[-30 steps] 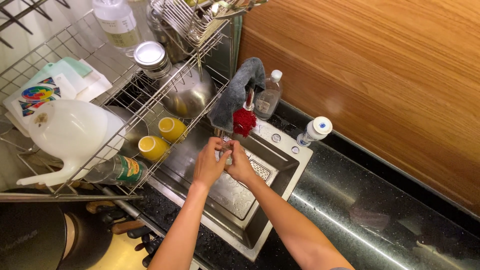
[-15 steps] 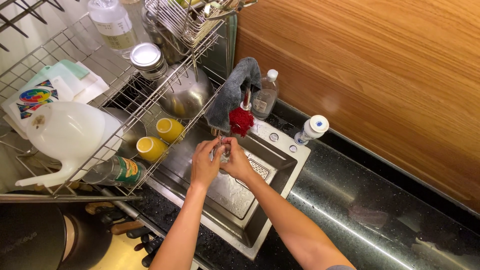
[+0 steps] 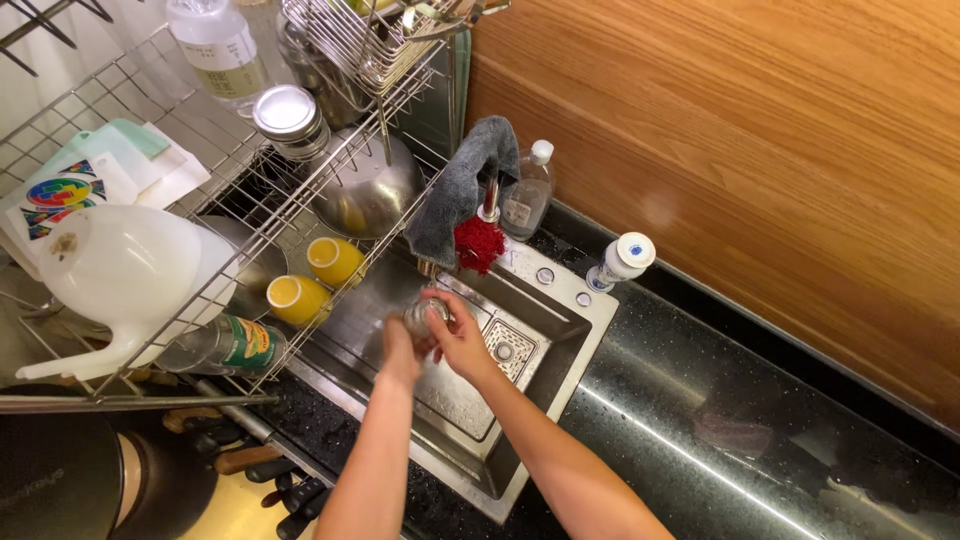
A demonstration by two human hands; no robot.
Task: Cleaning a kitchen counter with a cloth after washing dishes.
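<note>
- Left hand (image 3: 400, 352), just left of frame centre, cups a small metallic object (image 3: 424, 314) from below-left; what the object is I cannot tell.
- Right hand (image 3: 462, 335) closes on the same object from the right, fingers curled over it, both hands equally near.
- All sit over the steel sink (image 3: 540, 340), under the faucet wrapped in a grey cloth (image 3: 455, 190).
- Two yellow cups (image 3: 315, 278) stand further left.
</note>
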